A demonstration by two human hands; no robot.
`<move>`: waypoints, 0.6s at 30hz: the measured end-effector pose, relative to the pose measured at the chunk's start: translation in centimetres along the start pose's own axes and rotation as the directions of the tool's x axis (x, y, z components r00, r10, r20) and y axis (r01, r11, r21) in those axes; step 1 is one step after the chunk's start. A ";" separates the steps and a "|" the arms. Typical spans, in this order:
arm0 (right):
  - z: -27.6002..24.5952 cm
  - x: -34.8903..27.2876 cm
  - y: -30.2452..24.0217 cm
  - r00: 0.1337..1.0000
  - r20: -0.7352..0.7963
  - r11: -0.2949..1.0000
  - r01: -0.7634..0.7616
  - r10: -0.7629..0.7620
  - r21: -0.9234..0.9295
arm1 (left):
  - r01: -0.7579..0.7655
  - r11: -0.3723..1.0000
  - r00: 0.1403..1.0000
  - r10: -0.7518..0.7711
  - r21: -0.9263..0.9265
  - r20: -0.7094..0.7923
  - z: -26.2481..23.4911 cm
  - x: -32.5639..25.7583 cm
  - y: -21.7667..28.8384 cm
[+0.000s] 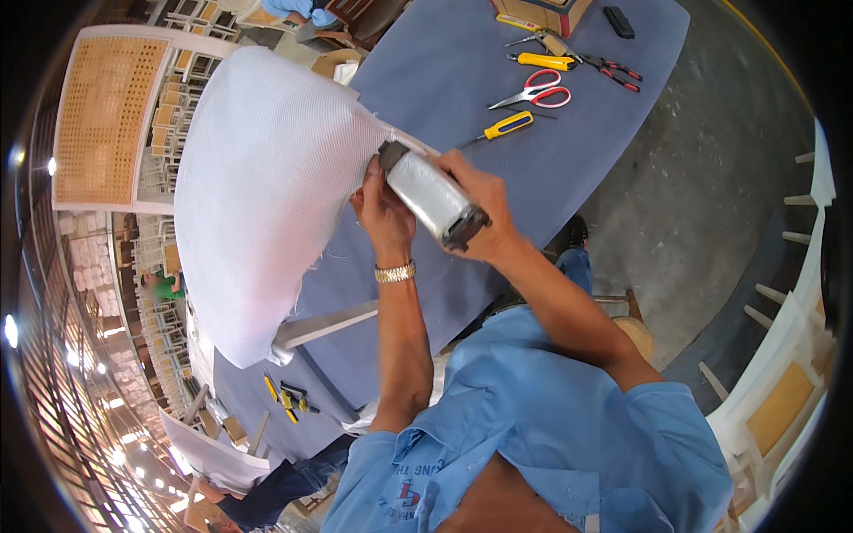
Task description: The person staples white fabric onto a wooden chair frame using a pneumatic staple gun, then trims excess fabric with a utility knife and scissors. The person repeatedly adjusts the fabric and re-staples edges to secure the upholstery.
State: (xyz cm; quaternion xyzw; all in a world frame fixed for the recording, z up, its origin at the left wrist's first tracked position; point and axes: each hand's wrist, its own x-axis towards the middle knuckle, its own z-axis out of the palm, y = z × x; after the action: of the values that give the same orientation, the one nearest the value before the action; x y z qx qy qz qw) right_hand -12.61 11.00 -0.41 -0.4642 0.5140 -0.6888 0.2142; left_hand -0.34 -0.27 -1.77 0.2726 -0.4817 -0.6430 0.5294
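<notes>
A chair piece covered in white woven fabric stands tilted on the blue-grey covered table, its cut fabric edge frayed. My right hand is closed round a silver staple gun with dark end caps. The gun's front end is at the fabric's edge; the exact contact is hidden. My left hand, with a gold watch band at the wrist, is closed at that same edge beside the gun, its fingertips partly hidden. Below, a pale wooden leg sticks out from the chair piece.
On the table beyond my hands lie a yellow screwdriver, red-handled scissors, a yellow cutter and pliers. More tools lie at the lower left. Another person works at the bottom left. A cane panel stands at left.
</notes>
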 end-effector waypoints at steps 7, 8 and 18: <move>-3.4 0.5 -1.5 0.993 0.086 0.994 0.091 -0.086 -0.062 | 0.012 0.997 1.000 -0.010 -0.071 0.027 1.1 0.9 0.3; -4.6 0.3 -1.6 0.988 0.142 0.993 0.076 -0.063 -0.087 | -0.004 0.997 1.000 0.006 -0.072 0.020 1.4 0.7 0.4; -13.1 -0.3 13.3 0.685 0.536 0.623 0.152 0.493 -0.767 | -0.105 0.994 0.991 0.105 -0.005 -0.081 3.2 0.4 -1.6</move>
State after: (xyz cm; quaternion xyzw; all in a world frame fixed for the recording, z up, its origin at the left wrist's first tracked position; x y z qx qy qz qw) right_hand -26.20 12.86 -13.15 -0.6786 0.6760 -0.1453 0.2478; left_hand -3.91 0.36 -1.95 0.2702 -0.4707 -0.6049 0.5827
